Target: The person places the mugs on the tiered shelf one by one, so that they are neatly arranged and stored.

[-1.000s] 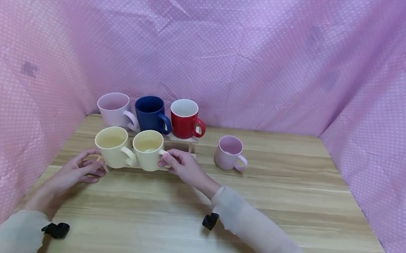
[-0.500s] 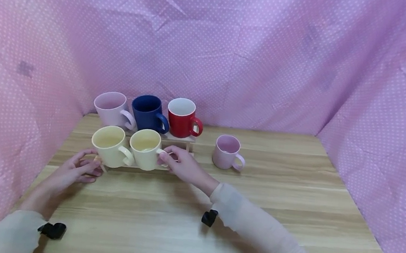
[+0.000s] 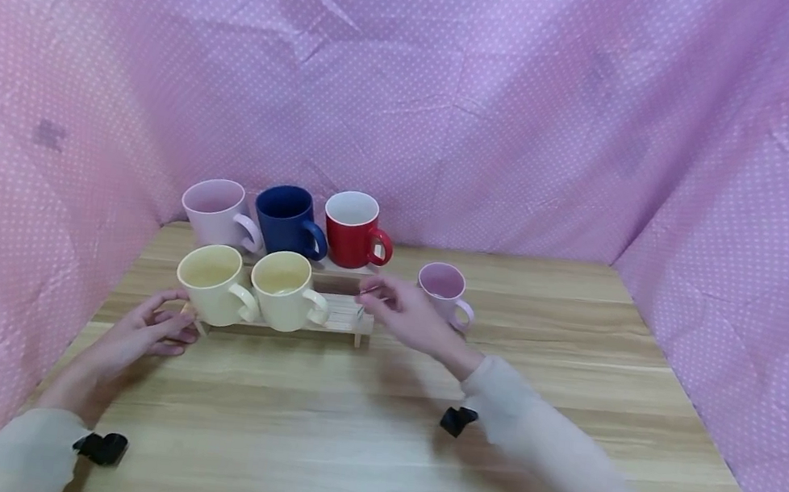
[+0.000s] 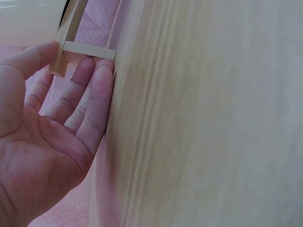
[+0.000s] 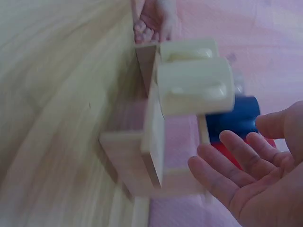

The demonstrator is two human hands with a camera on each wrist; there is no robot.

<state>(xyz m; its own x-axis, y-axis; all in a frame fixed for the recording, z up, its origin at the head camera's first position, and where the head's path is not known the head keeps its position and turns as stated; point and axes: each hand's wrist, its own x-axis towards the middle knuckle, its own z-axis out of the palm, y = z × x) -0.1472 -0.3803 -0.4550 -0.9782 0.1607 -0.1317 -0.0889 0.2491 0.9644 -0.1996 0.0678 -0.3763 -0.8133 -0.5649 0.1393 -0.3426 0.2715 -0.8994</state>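
A two-tier wooden mug rack point(image 3: 343, 313) stands on the table, with two pale yellow mugs point(image 3: 211, 283) on its front tier. My left hand point(image 3: 154, 332) holds the rack's front left end; in the left wrist view the thumb lies on the end slat point(image 4: 59, 61) and other fingertips are against the leg below. My right hand point(image 3: 405, 312) hovers by the rack's right end, in front of a small pink mug point(image 3: 443, 284). In the right wrist view its fingers are spread and hold nothing, apart from the nearer yellow mug point(image 5: 196, 87).
The back tier bears a light pink mug point(image 3: 219, 214), a dark blue mug point(image 3: 286, 217) and a red mug point(image 3: 350, 233) with a white inside. Handles point right. Pink dotted cloth point(image 3: 411, 102) hangs behind and at both sides of the wooden table point(image 3: 315, 432).
My right hand has let go of the right yellow mug's handle and moved right, uncovering the front tier's right end. My left hand stays at the rack.
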